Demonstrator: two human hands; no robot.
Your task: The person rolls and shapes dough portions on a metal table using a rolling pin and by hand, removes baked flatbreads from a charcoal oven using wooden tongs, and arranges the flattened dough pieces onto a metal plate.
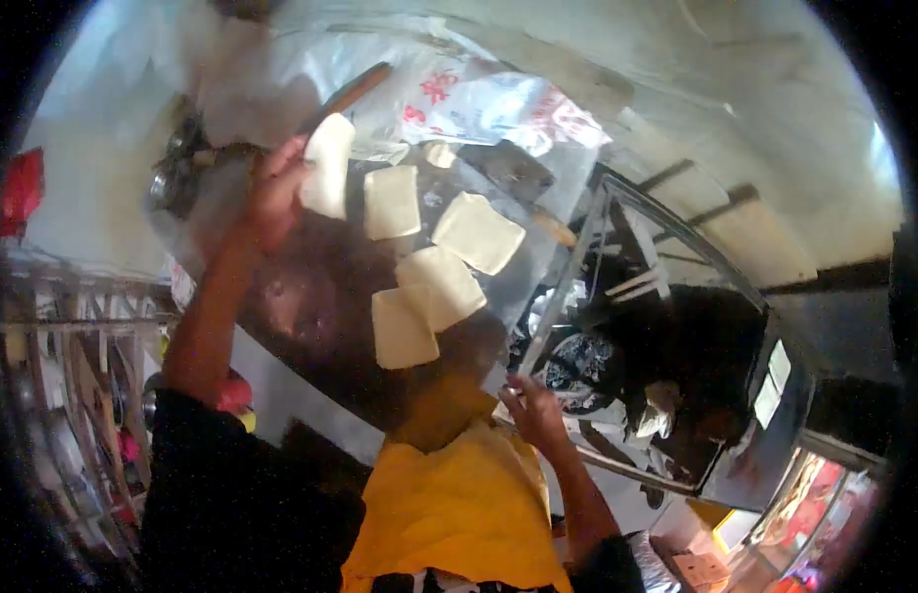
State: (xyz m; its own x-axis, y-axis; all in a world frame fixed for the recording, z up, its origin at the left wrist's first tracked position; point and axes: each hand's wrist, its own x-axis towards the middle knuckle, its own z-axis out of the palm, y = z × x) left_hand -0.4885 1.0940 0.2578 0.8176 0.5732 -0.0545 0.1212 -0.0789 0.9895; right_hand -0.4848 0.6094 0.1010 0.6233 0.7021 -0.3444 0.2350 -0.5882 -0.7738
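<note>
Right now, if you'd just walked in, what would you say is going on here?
A person's left hand is at the edge of one flat, pale, dough-like piece; whether it grips is unclear. Four more such pieces lie on the dark work surface, the lowest two overlapping. The right hand is near a metal frame; what it holds, if anything, is unclear.

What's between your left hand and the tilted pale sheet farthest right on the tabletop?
Two other pale sheets: a long sheet against the left hand, then a squarer sheet lying beside the tilted sheet. The head view shows both.
</note>
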